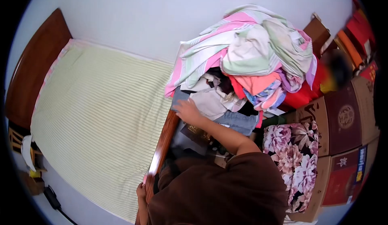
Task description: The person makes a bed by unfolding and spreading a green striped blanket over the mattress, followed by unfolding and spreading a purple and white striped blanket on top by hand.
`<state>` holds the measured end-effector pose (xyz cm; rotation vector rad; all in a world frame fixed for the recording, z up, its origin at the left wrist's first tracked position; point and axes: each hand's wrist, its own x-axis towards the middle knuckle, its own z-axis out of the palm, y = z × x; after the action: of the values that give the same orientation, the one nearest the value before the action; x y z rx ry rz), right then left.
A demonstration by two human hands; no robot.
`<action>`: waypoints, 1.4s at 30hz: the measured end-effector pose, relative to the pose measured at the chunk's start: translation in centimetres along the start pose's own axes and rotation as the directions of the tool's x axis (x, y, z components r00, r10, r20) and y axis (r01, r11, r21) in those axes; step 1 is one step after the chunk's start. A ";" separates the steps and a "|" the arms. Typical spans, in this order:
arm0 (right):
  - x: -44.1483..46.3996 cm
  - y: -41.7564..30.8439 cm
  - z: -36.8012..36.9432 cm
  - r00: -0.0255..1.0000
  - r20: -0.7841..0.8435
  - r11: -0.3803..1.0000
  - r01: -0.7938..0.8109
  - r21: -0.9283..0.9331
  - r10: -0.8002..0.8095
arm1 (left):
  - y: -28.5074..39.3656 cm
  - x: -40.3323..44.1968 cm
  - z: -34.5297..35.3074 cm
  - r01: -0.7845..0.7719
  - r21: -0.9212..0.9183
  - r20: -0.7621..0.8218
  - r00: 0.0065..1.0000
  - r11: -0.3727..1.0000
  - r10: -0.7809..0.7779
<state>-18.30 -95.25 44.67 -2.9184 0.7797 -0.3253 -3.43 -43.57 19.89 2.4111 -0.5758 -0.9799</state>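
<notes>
Nearest, the left hand (141, 191) is at the bed's wooden rail (165, 138), by the edge of the striped sheet (101, 103); whether its fingers are pinching anything, I cannot tell. Farther up, the right hand (187, 110) reaches out with fingers loosely spread, touching the grey cloth (179, 97) at the left end of the clothes pile, just beside the rail. Beyond it, a striped blanket (246, 49) lies heaped over the clothes, near the wall (161, 19).
</notes>
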 end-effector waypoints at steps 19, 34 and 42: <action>-9.2 17.9 -28.8 0.270 -0.875 0.578 -0.816 0.014 0.402 | 5.2 -0.5 -4.1 -0.129 0.198 0.259 0.963 0.972 0.075; -7.1 21.5 -35.1 -0.095 -0.963 0.847 -0.461 0.266 0.250 | 12.4 9.0 -11.7 -0.353 0.185 0.301 0.909 0.917 0.289; -5.0 11.2 -28.3 0.553 -0.822 0.965 -0.110 -0.236 -0.138 | 38.2 10.6 -9.5 -0.504 -0.436 0.267 0.718 0.745 0.643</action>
<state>-34.50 -103.66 69.51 -2.8789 0.9218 -1.8622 2.75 -77.36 41.87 1.5504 -1.1361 -1.1635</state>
